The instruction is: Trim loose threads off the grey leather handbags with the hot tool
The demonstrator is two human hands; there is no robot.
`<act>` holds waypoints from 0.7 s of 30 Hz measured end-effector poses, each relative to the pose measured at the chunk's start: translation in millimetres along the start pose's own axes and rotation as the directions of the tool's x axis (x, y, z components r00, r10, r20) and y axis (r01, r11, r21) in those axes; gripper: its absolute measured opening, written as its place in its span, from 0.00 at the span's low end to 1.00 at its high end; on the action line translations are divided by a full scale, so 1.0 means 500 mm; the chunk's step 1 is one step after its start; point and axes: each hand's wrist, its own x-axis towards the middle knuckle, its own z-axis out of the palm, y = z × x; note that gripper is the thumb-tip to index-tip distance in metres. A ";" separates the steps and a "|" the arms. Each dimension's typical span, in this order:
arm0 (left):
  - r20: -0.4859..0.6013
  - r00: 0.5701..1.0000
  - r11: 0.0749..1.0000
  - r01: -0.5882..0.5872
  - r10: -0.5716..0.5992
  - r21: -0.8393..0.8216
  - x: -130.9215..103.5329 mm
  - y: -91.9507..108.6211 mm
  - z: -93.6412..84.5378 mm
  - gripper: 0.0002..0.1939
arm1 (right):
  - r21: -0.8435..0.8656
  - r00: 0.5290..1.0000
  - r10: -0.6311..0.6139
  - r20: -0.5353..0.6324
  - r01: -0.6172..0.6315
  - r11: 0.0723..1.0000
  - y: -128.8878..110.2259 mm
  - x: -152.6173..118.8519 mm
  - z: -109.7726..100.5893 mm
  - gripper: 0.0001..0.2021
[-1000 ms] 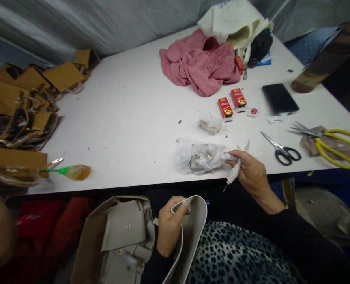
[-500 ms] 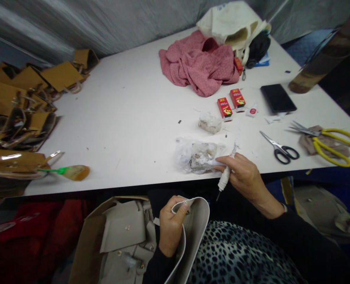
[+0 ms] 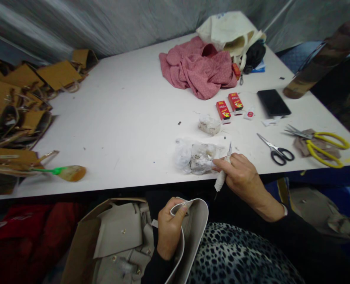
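Observation:
My left hand (image 3: 169, 228) is closed on the rim of a pale grey bag (image 3: 197, 223), pinching its folded edge with the thumb; the bag's opening gapes to the right. Between the fingers of my right hand (image 3: 241, 173) lies a white-wrapped awl (image 3: 221, 179), its thin dark tip pointing down past the table edge. The right fingertips are at a grimy block in clear plastic (image 3: 201, 157); a small white piece shows there, and I cannot tell whether they hold it. A second wrapped lump (image 3: 209, 124) rests just behind.
A carton (image 3: 80, 246) of grey bags stands below the table, left. Black-handled scissors (image 3: 277, 152), yellow-handled scissors (image 3: 317, 146), a phone (image 3: 274, 102) and red boxes (image 3: 223, 111) lie right. Tan bags (image 3: 59, 75) and a brush (image 3: 72, 173) are left, a pink cloth (image 3: 197, 69) behind.
My right hand has shifted slightly, and the awl now leans a little further left and down beside the wrapped block. My left hand keeps its grip on the bag. The view has shifted slightly.

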 end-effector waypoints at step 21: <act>0.027 0.999 1.000 0.017 -0.017 -0.010 -0.003 0.000 -0.002 0.11 | 0.096 0.995 0.060 -0.075 -0.053 0.994 0.004 -0.010 0.020 0.13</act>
